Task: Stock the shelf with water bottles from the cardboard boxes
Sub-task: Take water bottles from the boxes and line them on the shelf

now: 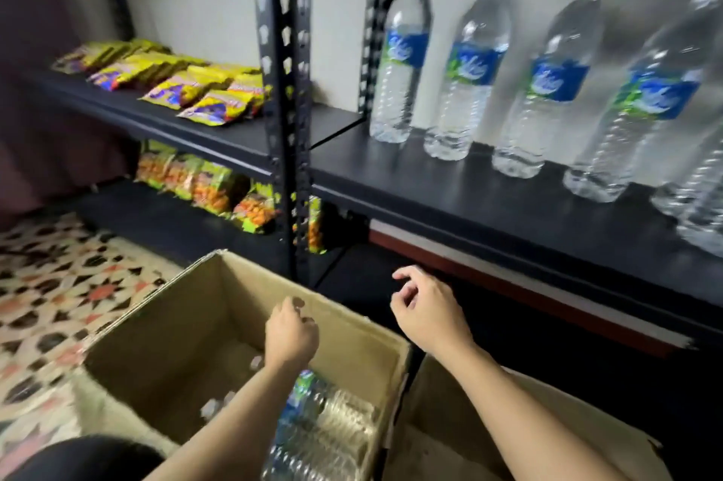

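Note:
Several clear water bottles with blue labels [465,65] stand in a row on the black shelf [489,202] at the right. An open cardboard box [164,328] sits on the floor below, with water bottles [324,426] lying in its near right part and a few caps showing deeper inside. My left hand [291,334] hangs over the box with loosely curled fingers and holds nothing. My right hand [424,308] hovers above the box's right edge, in front of the shelf, fingers loosely curled and empty.
A second cardboard box [450,426] lies under my right forearm. The left shelf unit holds yellow snack packets [187,85] above and orange snack bags [211,191] below. A black upright post [287,108] divides the units. Patterned floor tiles [51,296] spread left.

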Motion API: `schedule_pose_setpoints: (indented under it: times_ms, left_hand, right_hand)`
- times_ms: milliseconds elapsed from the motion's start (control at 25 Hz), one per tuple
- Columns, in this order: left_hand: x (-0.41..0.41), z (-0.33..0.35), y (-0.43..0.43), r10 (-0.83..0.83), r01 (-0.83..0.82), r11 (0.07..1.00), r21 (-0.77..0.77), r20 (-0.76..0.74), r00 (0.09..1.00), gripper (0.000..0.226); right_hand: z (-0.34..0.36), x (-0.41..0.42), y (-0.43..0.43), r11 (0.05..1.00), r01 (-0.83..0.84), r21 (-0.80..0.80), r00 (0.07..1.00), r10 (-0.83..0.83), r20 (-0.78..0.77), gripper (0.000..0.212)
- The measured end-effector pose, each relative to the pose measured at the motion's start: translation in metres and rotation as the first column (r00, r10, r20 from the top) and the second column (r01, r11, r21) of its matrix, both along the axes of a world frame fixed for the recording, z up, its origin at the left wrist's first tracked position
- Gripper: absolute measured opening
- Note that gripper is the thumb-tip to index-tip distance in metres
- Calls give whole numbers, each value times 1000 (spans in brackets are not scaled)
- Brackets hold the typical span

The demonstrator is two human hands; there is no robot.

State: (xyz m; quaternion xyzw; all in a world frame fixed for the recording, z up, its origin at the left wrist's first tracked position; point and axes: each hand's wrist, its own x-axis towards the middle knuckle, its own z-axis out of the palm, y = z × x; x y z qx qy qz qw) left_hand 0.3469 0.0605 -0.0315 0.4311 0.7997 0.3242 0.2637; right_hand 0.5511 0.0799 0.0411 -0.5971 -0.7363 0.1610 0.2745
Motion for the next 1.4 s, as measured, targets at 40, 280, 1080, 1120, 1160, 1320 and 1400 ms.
schedule_pose_setpoints:
  times_ms: [40,280,1080,1120,1160,1320,1400]
  left_hand:
    - [-3,-12,-2,47,-45,997,-66,43,998,40]
    - [3,-79,-19,750,-662,647,-377,163,641,65]
    - [-12,-203,-59,947,-725,179,-665,316,-56,36]
    - [-7,-201,-61,927,-706,235,-668,372,-44,38]
    - [-3,-203,-62,922,-675,288,-679,388,3,45]
    - [10,-220,-58,944,-693,233,-683,329,-7,64]
    - [13,-209,-48,977,-738,148,-658,213,6,71]
  right_hand:
    - [-16,-17,6,984,-90,-152,994,98,43,33]
    - [-113,-97,28,736,-203,-646,921,367,128,61]
    - [-246,-152,-15,549,-200,-812,790,580,197,76]
    - [-240,-150,-7,559,-207,-803,795,574,195,83]
    - [-235,-147,1,571,-201,-796,796,569,207,90]
    - [-231,-131,24,606,-129,-785,830,499,248,101]
    - [-236,-129,28,584,-95,-806,854,465,236,102]
